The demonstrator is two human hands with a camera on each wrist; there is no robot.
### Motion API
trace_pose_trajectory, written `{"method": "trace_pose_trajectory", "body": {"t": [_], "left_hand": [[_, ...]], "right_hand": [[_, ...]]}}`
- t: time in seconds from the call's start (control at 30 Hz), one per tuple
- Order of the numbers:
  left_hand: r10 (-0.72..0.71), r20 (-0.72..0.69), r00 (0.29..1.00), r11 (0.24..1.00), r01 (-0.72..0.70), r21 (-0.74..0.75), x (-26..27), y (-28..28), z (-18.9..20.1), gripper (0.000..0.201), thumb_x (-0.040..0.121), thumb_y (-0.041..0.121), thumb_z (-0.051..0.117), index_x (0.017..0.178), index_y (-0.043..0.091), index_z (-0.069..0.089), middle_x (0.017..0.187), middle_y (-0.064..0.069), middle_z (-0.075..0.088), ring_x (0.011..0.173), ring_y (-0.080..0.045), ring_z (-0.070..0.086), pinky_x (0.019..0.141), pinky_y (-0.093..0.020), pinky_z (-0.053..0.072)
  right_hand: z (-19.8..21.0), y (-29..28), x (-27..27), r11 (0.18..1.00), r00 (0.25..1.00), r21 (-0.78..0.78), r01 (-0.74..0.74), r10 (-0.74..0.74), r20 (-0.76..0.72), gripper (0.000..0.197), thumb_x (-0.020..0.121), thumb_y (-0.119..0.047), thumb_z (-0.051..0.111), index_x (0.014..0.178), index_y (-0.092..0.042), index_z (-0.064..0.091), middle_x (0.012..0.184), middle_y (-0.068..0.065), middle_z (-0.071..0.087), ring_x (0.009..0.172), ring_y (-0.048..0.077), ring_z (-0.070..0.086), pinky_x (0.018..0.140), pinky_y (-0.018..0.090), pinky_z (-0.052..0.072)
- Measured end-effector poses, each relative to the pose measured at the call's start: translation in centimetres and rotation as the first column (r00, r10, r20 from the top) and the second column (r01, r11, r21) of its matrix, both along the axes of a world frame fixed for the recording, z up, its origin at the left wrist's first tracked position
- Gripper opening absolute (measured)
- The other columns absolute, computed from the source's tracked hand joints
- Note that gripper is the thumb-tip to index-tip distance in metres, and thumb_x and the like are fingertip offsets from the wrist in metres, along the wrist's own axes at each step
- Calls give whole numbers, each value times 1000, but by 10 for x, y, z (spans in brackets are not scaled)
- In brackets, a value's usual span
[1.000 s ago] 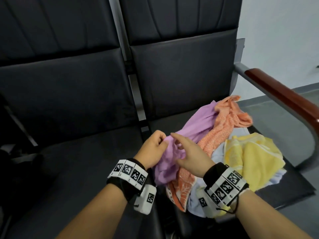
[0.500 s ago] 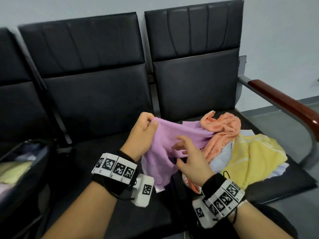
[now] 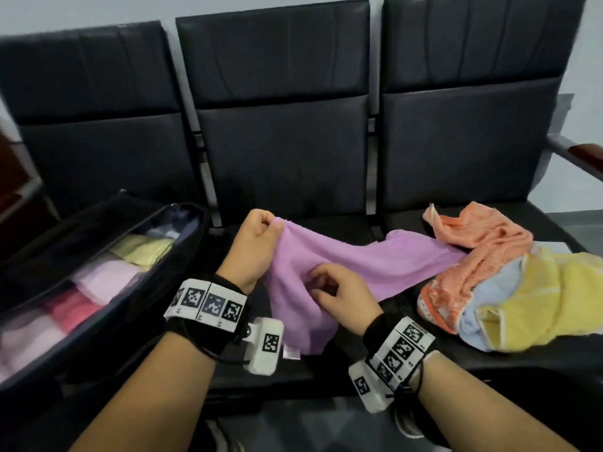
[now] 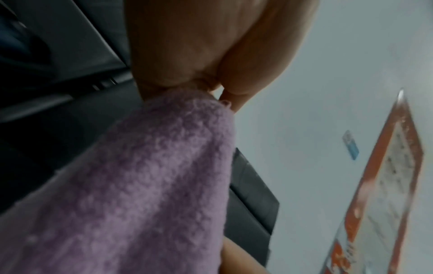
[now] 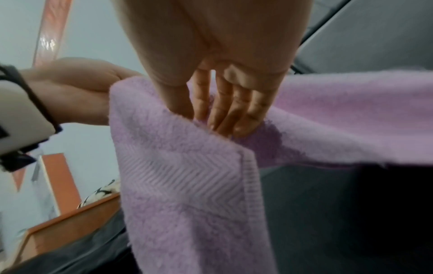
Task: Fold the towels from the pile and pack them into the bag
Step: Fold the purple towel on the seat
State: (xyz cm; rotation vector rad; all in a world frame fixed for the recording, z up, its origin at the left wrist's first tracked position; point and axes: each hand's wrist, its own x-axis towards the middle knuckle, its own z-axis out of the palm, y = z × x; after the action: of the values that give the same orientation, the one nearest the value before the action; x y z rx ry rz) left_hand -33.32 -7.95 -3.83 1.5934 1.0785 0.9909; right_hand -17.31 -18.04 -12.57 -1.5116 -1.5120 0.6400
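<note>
A purple towel point(image 3: 342, 265) stretches over the middle seat, its far end still on the pile. My left hand point(image 3: 257, 239) pinches its top corner and holds it up; the left wrist view shows the purple towel point(image 4: 145, 176) bunched under my left hand point(image 4: 199, 77). My right hand point(image 3: 339, 295) pinches the towel's edge lower down; in the right wrist view its fingers point(image 5: 225, 111) curl into the purple towel point(image 5: 187, 176). The pile point(image 3: 509, 288) of orange, light blue and yellow towels lies on the right seat. The black bag point(image 3: 58, 243) lies unzipped on the left seat with folded towels inside.
A row of three black seats point(image 3: 280, 151) runs along a grey wall. A wooden armrest point(image 3: 584, 158) sticks out at the far right. My shoe point(image 3: 408, 422) shows below the seat's front edge.
Both hands have drawn the purple towel left, out of the pile and over the middle seat. The view has swung left, bringing the unzipped bag into sight.
</note>
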Motion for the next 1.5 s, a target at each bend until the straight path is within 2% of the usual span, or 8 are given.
{"method": "trace_pose_trajectory", "body": {"t": [0.3, 0.37, 0.43, 0.53, 0.7, 0.9, 1.13, 1.5], "left_hand": [[145, -454, 879, 970, -218, -111, -60, 6, -106, 26, 81, -1, 62, 86, 24, 63, 81, 3, 61, 88, -25, 63, 85, -32, 52], [-289, -496, 818, 935, 131, -330, -52, -8, -114, 21, 78, 9, 69, 74, 30, 65, 75, 5, 62, 90, -32, 69, 76, -22, 51], [-734, -320, 599, 636, 443, -632, -38, -19, -128, 29, 69, 42, 84, 74, 21, 65, 79, -4, 64, 96, -39, 69, 52, -11, 38], [-251, -699, 670, 947, 21, -320, -47, -36, -149, 45, 63, 53, 83, 95, 26, 66, 109, -7, 62, 114, -31, 58, 90, -22, 42], [-195, -915, 352, 976, -26, -218, -36, -56, -162, 66, 58, 55, 76, 118, 37, 53, 126, 3, 40, 126, -26, 38, 99, -43, 44], [-101, -801, 589, 990, -23, -142, -52, -42, -163, 23, 78, 20, 51, 89, 18, 71, 99, -3, 69, 103, -28, 64, 86, -35, 51], [284, -541, 791, 941, -338, 0, -102, -19, -133, 22, 85, 2, 52, 92, 14, 68, 96, -17, 72, 96, -39, 65, 85, -39, 52], [538, -472, 698, 837, -378, 395, -144, -16, -70, 19, 90, 0, 51, 94, 2, 69, 97, -16, 64, 93, -36, 59, 85, -39, 44]], "right_hand": [[-64, 7, -7, 926, 932, -373, -51, 178, 316, 39, 84, -8, 59, 122, -15, 66, 124, 4, 64, 116, 22, 59, 101, 28, 43], [-76, 5, -5, 912, 904, -402, -86, 241, 354, 44, 80, -7, 61, 123, -19, 66, 127, 2, 64, 119, 21, 58, 101, 26, 42], [-86, 5, -3, 900, 853, -423, -100, 297, 430, 53, 76, -11, 65, 128, -23, 63, 134, -3, 58, 124, 20, 53, 104, 26, 40], [-96, 9, -5, 895, 765, -444, -36, 311, 564, 55, 78, -26, 70, 132, -31, 57, 135, -6, 50, 123, 22, 45, 103, 34, 41], [-105, 13, -7, 918, 721, -394, 46, 242, 649, 24, 90, -27, 60, 114, -26, 63, 122, -2, 55, 115, 26, 46, 92, 35, 42], [-87, 14, 17, 920, 963, -368, 132, -32, 267, 4, 93, -13, 58, 92, -17, 56, 86, 1, 64, 85, 23, 59, 72, 27, 40], [-28, 5, 51, 968, 973, -124, 219, -207, 97, 11, 94, -21, 62, 85, -23, 56, 76, -11, 60, 69, -8, 55, 64, 4, 38], [20, -8, 48, 995, 977, 86, 46, -63, 205, 24, 80, -5, 64, 86, -27, 67, 86, -9, 67, 87, 8, 62, 80, 27, 47]]}}
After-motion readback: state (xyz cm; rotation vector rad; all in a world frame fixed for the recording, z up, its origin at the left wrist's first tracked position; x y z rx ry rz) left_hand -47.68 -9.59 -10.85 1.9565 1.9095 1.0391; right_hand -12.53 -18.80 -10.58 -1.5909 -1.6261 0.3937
